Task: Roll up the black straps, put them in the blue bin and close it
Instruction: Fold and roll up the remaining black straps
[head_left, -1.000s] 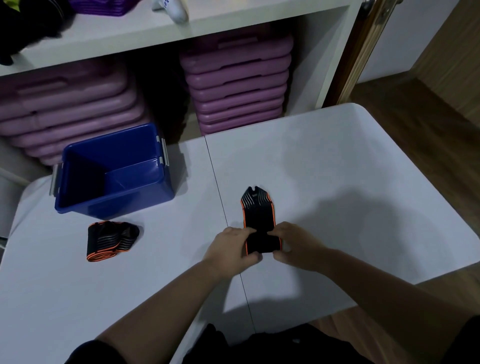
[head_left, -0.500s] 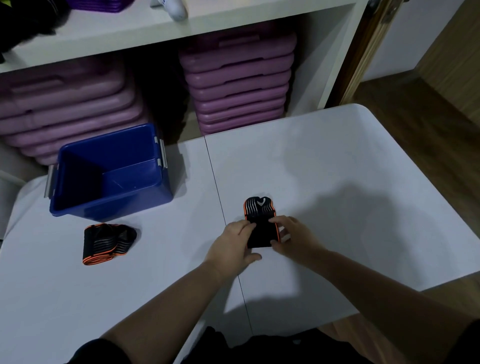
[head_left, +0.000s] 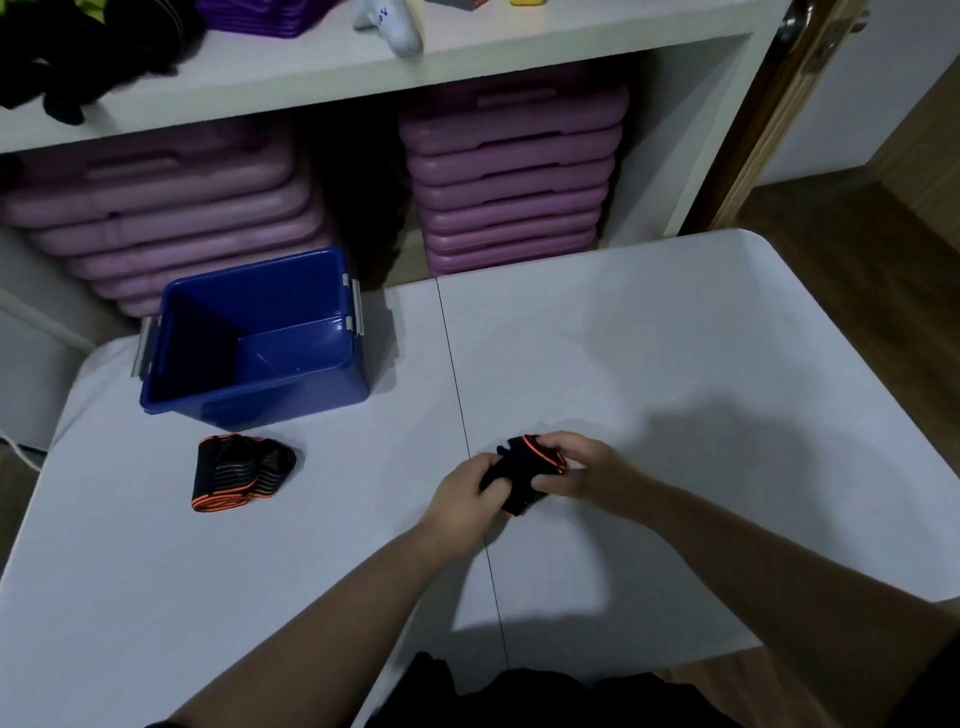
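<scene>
A black strap with orange edging (head_left: 524, 470) is bunched into a thick roll at the middle of the white table (head_left: 675, 364). My left hand (head_left: 465, 491) grips its left side and my right hand (head_left: 579, 465) grips its right side, fingers curled over the top. A second black and orange strap (head_left: 239, 470) lies loosely folded on the table to the left, apart from both hands. Behind it stands the blue bin (head_left: 311, 387), open, with nothing visible inside. No lid shows in view.
Behind the table is a white shelf unit (head_left: 467, 57) holding stacks of purple steps (head_left: 511, 176). The table's right edge curves away near a wooden floor (head_left: 857, 234). A seam (head_left: 457, 405) runs down the tabletop.
The strap lay flat and long in front of my hands; it is now rolled into a short bundle held between them. The view tilted upward slightly.
</scene>
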